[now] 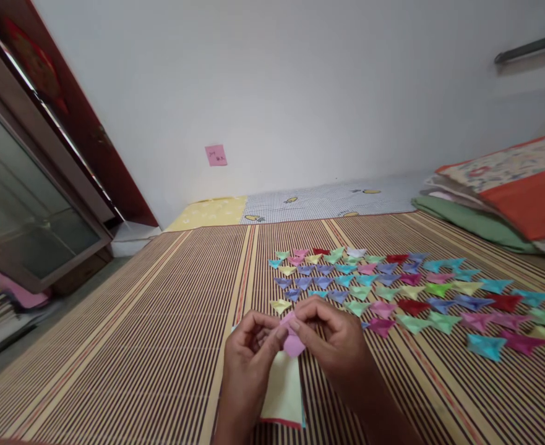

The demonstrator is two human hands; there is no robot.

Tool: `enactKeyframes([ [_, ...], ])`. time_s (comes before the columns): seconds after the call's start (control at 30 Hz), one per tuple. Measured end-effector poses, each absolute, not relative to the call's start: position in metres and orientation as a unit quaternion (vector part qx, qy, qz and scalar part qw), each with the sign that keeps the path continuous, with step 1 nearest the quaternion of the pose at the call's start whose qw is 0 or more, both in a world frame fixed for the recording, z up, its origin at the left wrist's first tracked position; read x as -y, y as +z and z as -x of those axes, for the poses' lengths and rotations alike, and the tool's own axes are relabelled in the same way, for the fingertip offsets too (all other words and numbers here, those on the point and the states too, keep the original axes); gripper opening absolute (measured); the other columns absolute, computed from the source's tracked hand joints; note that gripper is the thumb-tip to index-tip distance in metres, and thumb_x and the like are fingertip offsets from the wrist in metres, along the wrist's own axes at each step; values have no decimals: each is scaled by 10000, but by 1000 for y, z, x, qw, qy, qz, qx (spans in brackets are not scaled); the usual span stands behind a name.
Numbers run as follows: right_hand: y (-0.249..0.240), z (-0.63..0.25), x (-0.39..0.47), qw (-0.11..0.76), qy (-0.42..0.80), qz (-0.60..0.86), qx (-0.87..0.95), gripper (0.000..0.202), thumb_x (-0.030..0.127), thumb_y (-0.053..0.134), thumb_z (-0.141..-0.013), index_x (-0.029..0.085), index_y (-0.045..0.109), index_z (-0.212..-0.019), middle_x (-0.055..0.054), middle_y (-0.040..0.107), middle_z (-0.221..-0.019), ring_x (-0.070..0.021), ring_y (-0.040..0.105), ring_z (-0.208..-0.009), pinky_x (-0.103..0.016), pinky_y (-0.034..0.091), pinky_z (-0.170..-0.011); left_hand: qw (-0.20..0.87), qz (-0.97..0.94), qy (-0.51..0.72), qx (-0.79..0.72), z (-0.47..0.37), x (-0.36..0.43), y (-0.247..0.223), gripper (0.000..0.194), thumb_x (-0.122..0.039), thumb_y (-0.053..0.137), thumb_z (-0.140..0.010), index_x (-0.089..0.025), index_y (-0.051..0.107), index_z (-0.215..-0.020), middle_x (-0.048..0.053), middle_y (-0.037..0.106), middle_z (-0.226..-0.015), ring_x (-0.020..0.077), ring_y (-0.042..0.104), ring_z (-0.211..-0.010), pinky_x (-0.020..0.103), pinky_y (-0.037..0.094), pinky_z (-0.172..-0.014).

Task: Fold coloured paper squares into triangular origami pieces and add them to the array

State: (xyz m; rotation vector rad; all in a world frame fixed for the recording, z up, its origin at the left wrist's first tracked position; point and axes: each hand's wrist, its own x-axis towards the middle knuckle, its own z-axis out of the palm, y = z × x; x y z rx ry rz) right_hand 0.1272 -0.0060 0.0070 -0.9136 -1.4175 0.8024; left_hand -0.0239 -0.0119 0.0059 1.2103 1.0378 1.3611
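Note:
A piece of pink folded paper (293, 345) is pinched between both hands near the bottom middle of the view. My left hand (252, 349) grips its left side with thumb and fingers. From the right, my right hand (330, 334) pinches the same paper, the fingertips of both hands close together. Below them lies a stack of paper sheets (282, 389), pale yellow on top with red and blue edges showing. The left hand hides part of that stack. To the right, several rows of small folded paper boats (414, 307) in many colours rest on the mat.
The striped bamboo mat (161, 321) covers the bed. Folded bedding (508, 198) is piled at the right, and a patterned cloth (309, 204) runs along the wall. A pink note (216, 155) is stuck on the wall. A glass-fronted cabinet (31, 185) stands at the left.

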Motion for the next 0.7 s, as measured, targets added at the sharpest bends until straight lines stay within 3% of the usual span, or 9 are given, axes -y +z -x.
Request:
enactKeyframes([
  [0.2,6,-125,6,603,294,414,615,172,185,648,-887,205,620,-718,-6,654,-771,-167,611,-726,-310,474,-658,488,-479,573,-452,20,11,2,253,-367,833,-756,-152,703,-731,11,683,-651,134,629,-620,209,495,-586],
  [0.5,2,-126,4,599,350,431,577,151,245,695,-868,202,660,-727,-25,688,-751,-191,630,-728,-343,505,-693,417,-538,575,-454,17,15,4,191,-321,773,-828,-165,702,-744,32,704,-738,163,661,-710,247,536,-681],
  [0.63,1,-126,4,604,367,429,562,157,258,703,-859,201,658,-721,-22,685,-744,-191,633,-728,-337,506,-692,488,-463,590,-447,15,13,4,271,-360,843,-752,-167,701,-879,22,698,-751,158,651,-698,241,521,-646],
  [0.7,0,-127,3,603,376,428,558,143,250,703,-852,201,668,-723,-26,698,-753,-194,641,-737,-337,510,-698,540,-460,554,-436,15,12,5,297,-374,862,-725,-150,714,-851,17,681,-713,147,624,-670,229,497,-628],
])
